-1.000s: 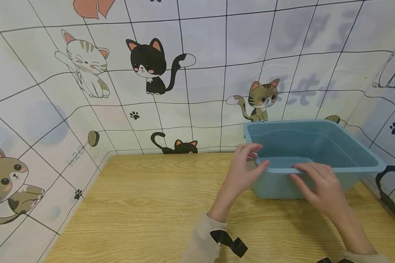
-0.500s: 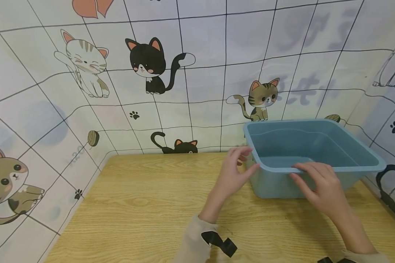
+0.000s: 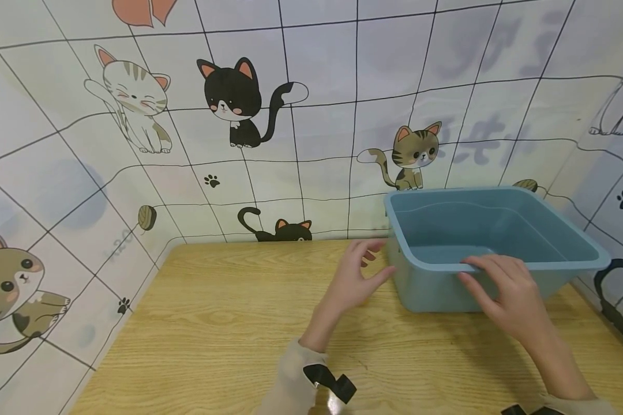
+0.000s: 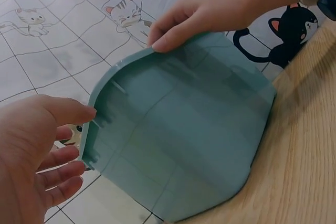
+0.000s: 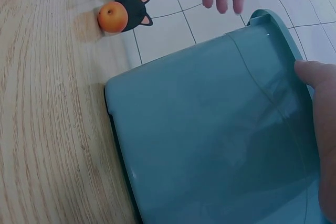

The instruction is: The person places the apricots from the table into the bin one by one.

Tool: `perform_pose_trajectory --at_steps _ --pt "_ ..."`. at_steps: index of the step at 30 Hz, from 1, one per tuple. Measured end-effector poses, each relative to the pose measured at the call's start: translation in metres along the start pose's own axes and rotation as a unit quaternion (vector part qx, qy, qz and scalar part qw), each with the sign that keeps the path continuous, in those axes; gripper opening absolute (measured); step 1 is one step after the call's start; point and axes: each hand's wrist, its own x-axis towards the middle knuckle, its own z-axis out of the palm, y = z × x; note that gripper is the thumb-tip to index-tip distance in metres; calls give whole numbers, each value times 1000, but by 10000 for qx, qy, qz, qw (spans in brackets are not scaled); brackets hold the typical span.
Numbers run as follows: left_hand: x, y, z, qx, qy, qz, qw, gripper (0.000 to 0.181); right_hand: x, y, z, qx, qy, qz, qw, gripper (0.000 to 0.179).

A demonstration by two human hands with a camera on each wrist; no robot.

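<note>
A blue-green plastic basin [image 3: 436, 291] stands upright at the right of the wooden table. My right hand [image 3: 516, 302] grips its front rim, fingers hooked over the edge and thumb against the outer wall. To the left of the basin is my left hand [image 3: 350, 279], its fingers spread and loosely bent, holding nothing. In the left wrist view the left thumb [image 4: 79, 112] overlaps the basin's rim. A round orange fruit [image 5: 113, 17] lies on the table beside the basin in the right wrist view; in the head view my left hand mostly hides it.
A white sheet with cat drawings [image 3: 322, 132] covers the walls behind and on both sides. The wooden tabletop [image 3: 228, 328] extends to the left of the basin. Black straps [image 3: 329, 381] go round the sleeves at the wrists.
My left hand has come off the basin's left front corner and moved left and slightly down. The right hand keeps its grip on the rim, and the basin stays in place.
</note>
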Motion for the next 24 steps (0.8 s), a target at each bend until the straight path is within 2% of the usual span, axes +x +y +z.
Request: perform_pose_trajectory --at_steps 6,17,24 --pt "-7 -10 -4 -124 -157 -192 9996 48 0 0 0 1 55 -61 10000 59" --pt "-18 -29 -13 84 -303 -373 9988 47 1 1 1 11 41 -62 10000 59" --pt "-22 -41 -14 -39 -474 -620 9969 47 1 0 1 -4 51 -65 10000 60"
